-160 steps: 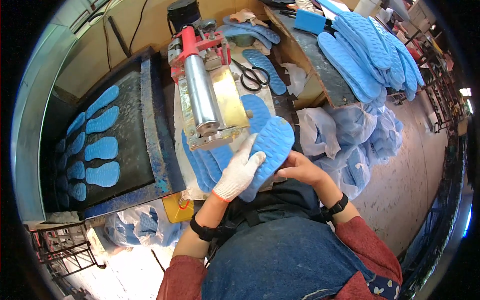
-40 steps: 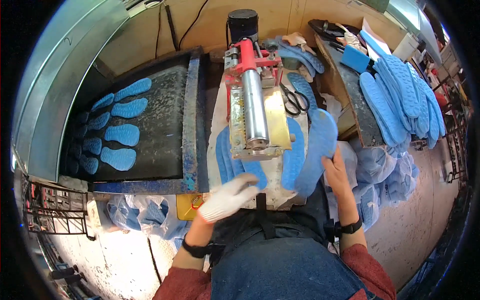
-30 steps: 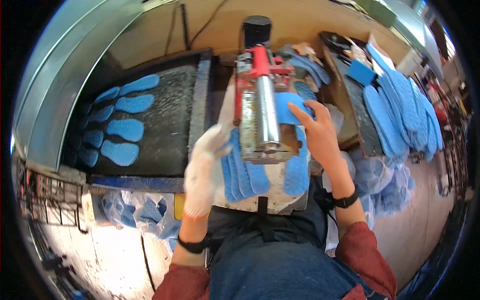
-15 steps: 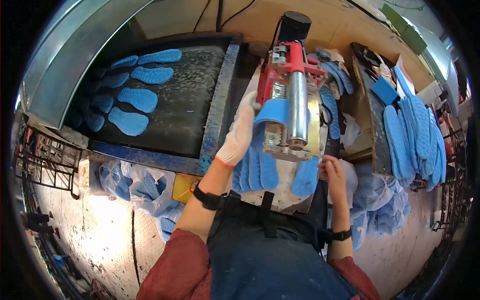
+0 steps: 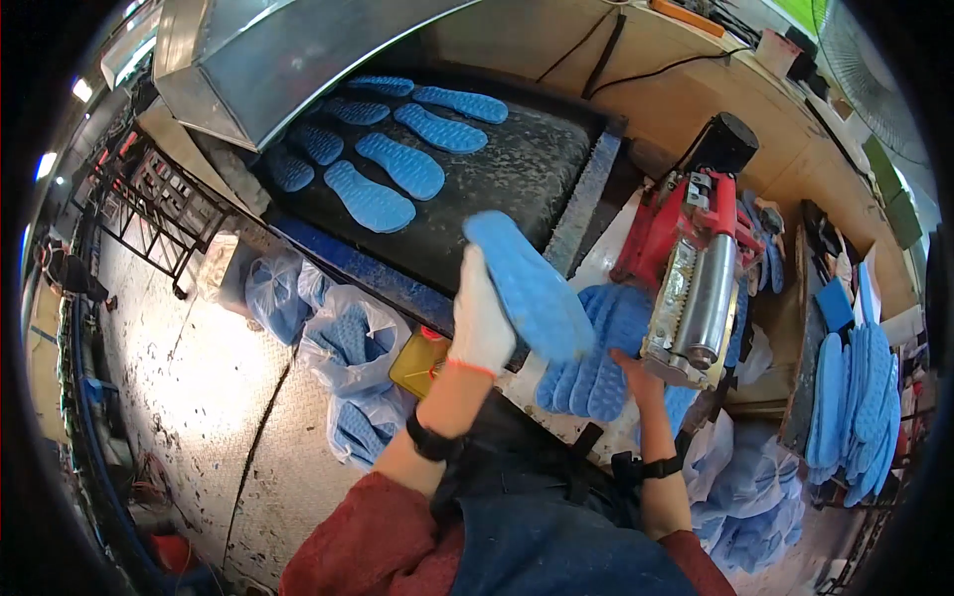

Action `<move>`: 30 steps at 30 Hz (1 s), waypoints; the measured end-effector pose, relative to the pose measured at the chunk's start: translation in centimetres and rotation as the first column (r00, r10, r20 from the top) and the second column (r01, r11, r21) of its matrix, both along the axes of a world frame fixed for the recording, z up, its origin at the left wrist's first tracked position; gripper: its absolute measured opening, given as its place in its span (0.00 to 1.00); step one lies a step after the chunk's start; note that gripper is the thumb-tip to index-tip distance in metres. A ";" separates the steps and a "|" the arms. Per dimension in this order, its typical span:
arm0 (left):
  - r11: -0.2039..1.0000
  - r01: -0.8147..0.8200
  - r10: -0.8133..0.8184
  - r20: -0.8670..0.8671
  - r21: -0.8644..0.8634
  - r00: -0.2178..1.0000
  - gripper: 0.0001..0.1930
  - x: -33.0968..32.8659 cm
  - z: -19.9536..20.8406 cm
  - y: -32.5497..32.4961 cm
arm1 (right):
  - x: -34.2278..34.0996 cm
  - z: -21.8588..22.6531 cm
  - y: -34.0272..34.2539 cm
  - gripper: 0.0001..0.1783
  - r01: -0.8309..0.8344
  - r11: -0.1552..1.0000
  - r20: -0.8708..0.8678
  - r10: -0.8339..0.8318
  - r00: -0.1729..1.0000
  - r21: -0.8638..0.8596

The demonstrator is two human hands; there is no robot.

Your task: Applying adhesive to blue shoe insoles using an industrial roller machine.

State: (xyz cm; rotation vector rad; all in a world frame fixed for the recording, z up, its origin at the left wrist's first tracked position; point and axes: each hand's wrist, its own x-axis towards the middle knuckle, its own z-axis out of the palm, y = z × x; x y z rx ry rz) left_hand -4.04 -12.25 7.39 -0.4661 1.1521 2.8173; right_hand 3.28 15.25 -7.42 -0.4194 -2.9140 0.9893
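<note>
A blue textured insole [image 5: 532,288] hangs tilted over the front right corner of the black conveyor belt [image 5: 517,179]. Its edge is gripped by my left hand [image 5: 483,323], which wears a white knit glove. My bare right hand [image 5: 639,385] is at the right end of a row of overlapping blue insoles [image 5: 601,343], close below the roller machine. Its fingers are partly hidden, so their grip does not show. The red machine [image 5: 686,223] carries a shiny metal roller [image 5: 709,298]. Several blue insoles [image 5: 402,164] lie spaced out on the belt.
A metal hood [image 5: 288,70] overhangs the belt's far left. On the right, a pile of blue insoles [image 5: 860,397] rests on a narrow board. Plastic bags of blue pieces [image 5: 353,343] stand below the belt beside a yellow container [image 5: 417,366]; more bags [image 5: 750,497] sit lower right.
My left hand has moved from the machine toward the belt, now holding an insole. My right hand has come up to the insole row. The view has swung left.
</note>
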 end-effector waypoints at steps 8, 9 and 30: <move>0.153 -0.069 -0.037 -0.076 -0.986 0.996 0.24 -5.2 -2.3 -2.6 | 2.6 -0.2 3.4 0.22 0.014 0.680 -0.232 -0.269 0.935 -0.733; 0.197 -0.097 0.037 -0.091 -0.975 0.995 0.29 -4.6 -2.2 -2.4 | 3.1 0.8 4.3 0.22 0.066 0.670 -0.201 -0.314 0.928 -0.740; 0.554 -0.216 0.292 -0.055 -0.804 0.955 0.47 -4.1 -2.8 -2.0 | 4.5 11.7 10.7 0.20 0.147 0.974 -0.640 -0.226 0.735 -0.174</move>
